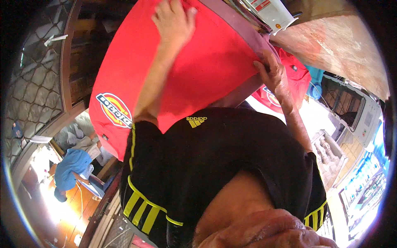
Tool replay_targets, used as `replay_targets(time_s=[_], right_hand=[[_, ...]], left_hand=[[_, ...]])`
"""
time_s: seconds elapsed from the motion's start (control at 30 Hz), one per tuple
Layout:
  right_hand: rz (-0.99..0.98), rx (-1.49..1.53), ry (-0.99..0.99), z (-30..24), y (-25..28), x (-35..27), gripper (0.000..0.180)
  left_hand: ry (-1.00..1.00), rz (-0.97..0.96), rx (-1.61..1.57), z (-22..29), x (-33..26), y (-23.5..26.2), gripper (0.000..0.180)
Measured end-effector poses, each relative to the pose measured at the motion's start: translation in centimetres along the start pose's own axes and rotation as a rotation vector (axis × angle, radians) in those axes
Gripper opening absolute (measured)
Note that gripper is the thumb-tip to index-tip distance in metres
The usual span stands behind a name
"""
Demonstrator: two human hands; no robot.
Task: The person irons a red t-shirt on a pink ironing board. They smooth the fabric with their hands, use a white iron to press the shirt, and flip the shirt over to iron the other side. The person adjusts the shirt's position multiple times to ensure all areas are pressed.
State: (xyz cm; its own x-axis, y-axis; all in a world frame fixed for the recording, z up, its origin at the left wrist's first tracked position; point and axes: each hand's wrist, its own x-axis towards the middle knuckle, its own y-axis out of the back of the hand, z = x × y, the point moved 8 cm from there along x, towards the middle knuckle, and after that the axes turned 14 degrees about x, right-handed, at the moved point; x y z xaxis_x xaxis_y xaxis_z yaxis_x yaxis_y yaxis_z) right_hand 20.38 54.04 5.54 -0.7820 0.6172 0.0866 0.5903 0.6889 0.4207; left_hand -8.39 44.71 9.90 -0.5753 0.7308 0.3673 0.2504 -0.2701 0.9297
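Note:
A large sheet of red cloth (206, 62) with a round-cornered logo patch (114, 110) near its left side lies spread in front of me. My left hand (175, 21) rests flat on its far part, fingers apart. At the cloth's right corner, my right hand (273, 74) has its thumb on the edge and its fingers bent; the fingertips are partly hidden. A dark maroon strip (240, 16) runs along the far right edge of the cloth. Past my right hand hangs a second red piece (295, 78) with a similar patch.
A white box-like item (271, 14) stands beyond the cloth's far right edge, beside a pale stained board (331, 41). A blue container (315, 84) is at right. Down at left, another person in a blue top (72, 165) bends over an orange-brown floor (76, 202).

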Motion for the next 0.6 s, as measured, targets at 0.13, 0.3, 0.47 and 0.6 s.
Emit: replay_targets(time_s=[0.13,0.3,0.47,0.6], right_hand=[[-0.057,0.068,-0.09,-0.4,0.5,0.6,0.033],[-0.012,-0.003,0.166,-4.2,0.6,3.7,0.025],[-0.264,-0.165,0.735,-6.2,-10.8,11.5,0.03],[-0.28,-0.61,0.822,-8.5,-19.7,16.4,0.053]], left_hand=[[-0.117,-0.072,0.001,7.7,-9.9,-0.1,0.085],[-0.214,-0.199,-0.09,13.6,-15.0,1.6,0.088],[-0.469,-0.142,-0.293,17.1,-16.3,1.9,0.081],[-0.516,-0.327,-0.98,14.6,-17.6,-0.3,0.05]])
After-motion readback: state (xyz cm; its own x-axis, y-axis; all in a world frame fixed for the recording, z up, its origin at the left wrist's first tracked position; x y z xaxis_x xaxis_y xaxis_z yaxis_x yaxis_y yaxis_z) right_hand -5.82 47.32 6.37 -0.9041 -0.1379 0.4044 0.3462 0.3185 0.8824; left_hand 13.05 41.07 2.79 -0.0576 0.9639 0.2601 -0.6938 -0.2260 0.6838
